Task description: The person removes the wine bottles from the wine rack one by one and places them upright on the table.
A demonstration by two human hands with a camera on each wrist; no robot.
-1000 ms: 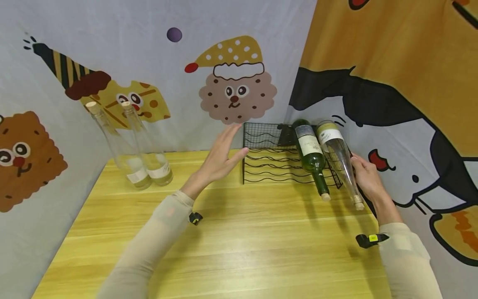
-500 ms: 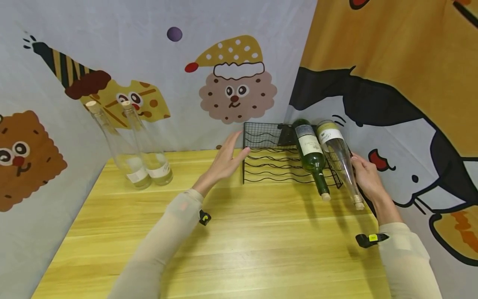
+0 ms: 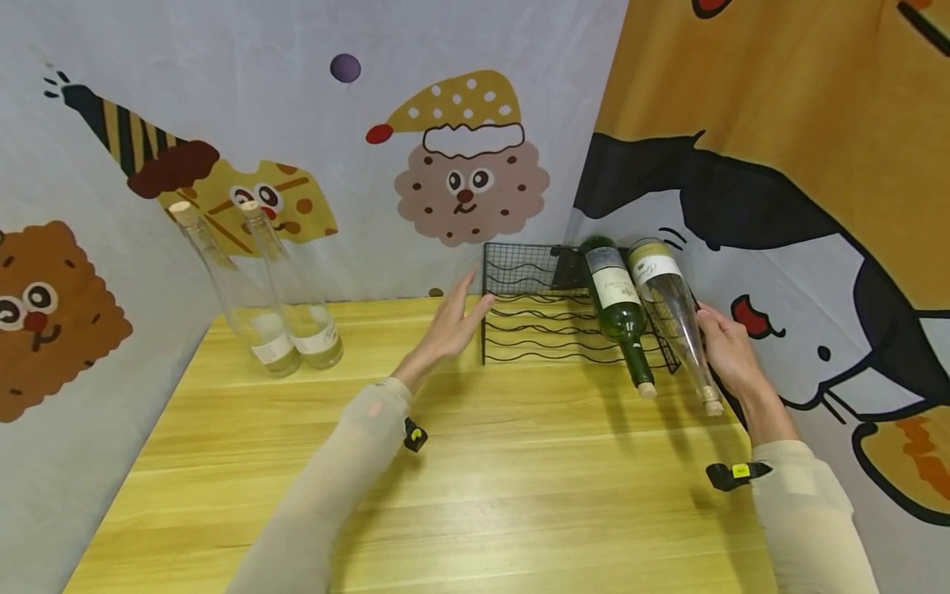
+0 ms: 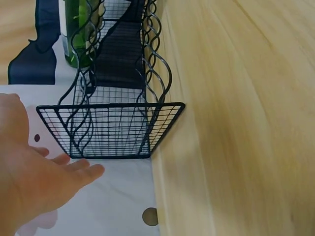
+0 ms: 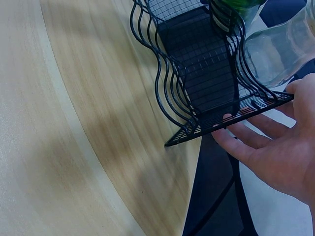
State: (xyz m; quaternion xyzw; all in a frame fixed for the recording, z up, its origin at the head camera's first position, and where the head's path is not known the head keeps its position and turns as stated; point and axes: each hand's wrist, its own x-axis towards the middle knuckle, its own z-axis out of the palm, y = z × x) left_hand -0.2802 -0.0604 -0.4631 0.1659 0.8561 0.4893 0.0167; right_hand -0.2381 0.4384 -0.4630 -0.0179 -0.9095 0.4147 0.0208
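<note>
A black wire wine rack (image 3: pixel 549 330) stands on the wooden table. Two corked bottles lie tilted on its top at the right, a green wine bottle (image 3: pixel 619 297) and a clear bottle (image 3: pixel 671 297), necks toward me. My right hand (image 3: pixel 731 346) touches the rack's right mesh side; in the right wrist view its fingers (image 5: pixel 246 135) lie fairly straight along the outer face, thumb by the panel's corner. My left hand (image 3: pixel 451 323) is held beside the left mesh panel (image 4: pixel 110 130), fingers extended and holding nothing. Whether its fingertips touch the rack, I cannot tell.
Two clear corked bottles, one left (image 3: pixel 260 322) and one right (image 3: pixel 304 309), stand upright at the table's back left. A cartoon-printed cloth (image 3: pixel 289 74) hangs behind the table (image 3: pixel 519 495) and along both sides.
My left hand has moved slightly right and toward me, lower beside the rack's left end. The right hand, the rack and the bottles look the same.
</note>
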